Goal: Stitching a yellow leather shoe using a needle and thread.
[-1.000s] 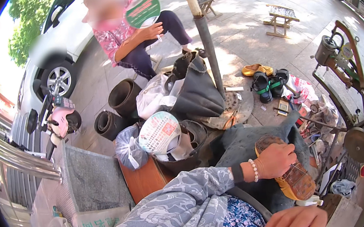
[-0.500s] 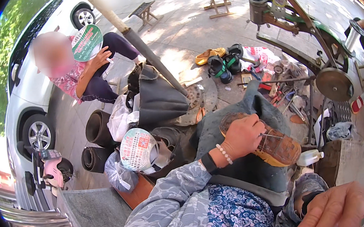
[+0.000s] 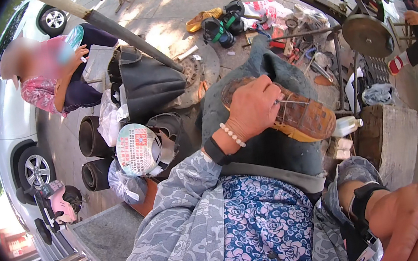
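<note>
A shoe with a brown sole and a yellow-tan edge lies sole up on the dark grey cloth over my lap. My left hand, with a bead bracelet, is closed on the shoe's middle, its fingers bent over the sole. Thin light strands, thread or wire, cross the sole beside those fingers. At the lower right, apart from the shoe, my right hand is raised close to the camera with its fingers curled. Its fingertips are partly hidden, and I cannot make out what they hold.
A green-framed machine with a handwheel stands at the far right, near another person. Tools and sandals lie ahead. Black rubber sheets, a round fan and a seated person are left. A bottle stands beside the shoe.
The view has shifted, so the surroundings sit higher and further left. My left hand stays on the shoe. My right hand appears further right. The seated person's green fan has tilted away.
</note>
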The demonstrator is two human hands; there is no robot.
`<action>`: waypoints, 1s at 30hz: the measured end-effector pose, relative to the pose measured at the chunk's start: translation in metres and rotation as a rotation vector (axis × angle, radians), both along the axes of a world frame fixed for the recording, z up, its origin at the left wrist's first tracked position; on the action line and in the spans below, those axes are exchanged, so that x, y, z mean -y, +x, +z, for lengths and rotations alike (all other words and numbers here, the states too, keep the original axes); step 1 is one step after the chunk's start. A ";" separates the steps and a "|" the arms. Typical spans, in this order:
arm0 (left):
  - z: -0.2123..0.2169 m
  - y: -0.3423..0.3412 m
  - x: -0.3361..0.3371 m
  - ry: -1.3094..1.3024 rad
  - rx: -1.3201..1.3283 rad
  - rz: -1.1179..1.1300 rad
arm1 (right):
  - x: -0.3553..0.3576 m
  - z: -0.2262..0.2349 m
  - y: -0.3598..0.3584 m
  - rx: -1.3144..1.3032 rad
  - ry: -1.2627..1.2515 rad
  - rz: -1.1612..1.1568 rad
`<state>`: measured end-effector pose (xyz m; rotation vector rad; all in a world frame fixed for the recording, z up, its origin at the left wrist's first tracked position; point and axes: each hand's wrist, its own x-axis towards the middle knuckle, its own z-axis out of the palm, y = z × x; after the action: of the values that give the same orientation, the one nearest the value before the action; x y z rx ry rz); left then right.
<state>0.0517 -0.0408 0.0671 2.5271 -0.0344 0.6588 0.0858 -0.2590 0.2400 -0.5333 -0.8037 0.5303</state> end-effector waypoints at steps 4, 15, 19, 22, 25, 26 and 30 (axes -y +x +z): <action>-0.002 -0.003 -0.001 0.000 0.007 0.016 | -0.019 -0.003 0.005 0.014 -0.026 -0.075; -0.003 -0.002 -0.004 -0.019 0.030 0.028 | 0.004 -0.019 0.013 0.112 -0.065 -0.165; 0.003 -0.005 -0.006 -0.098 -0.037 0.031 | 0.006 -0.034 0.022 0.233 -0.232 -0.341; 0.002 -0.006 -0.019 -0.214 0.188 -0.022 | -0.008 -0.091 0.055 0.269 -0.793 -0.691; 0.011 -0.030 -0.032 -0.550 0.135 0.115 | -0.005 -0.151 0.070 0.460 -1.150 -0.509; 0.014 -0.039 -0.035 -0.553 0.134 0.123 | -0.005 -0.159 0.070 0.461 -1.205 -0.408; 0.018 -0.073 -0.046 -0.946 -0.203 0.243 | -0.008 -0.152 0.057 0.324 -1.280 -0.243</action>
<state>-0.0210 0.0047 0.0850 1.6664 0.5359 0.3647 0.1425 -0.2508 0.0877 -1.9078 -0.6049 0.7044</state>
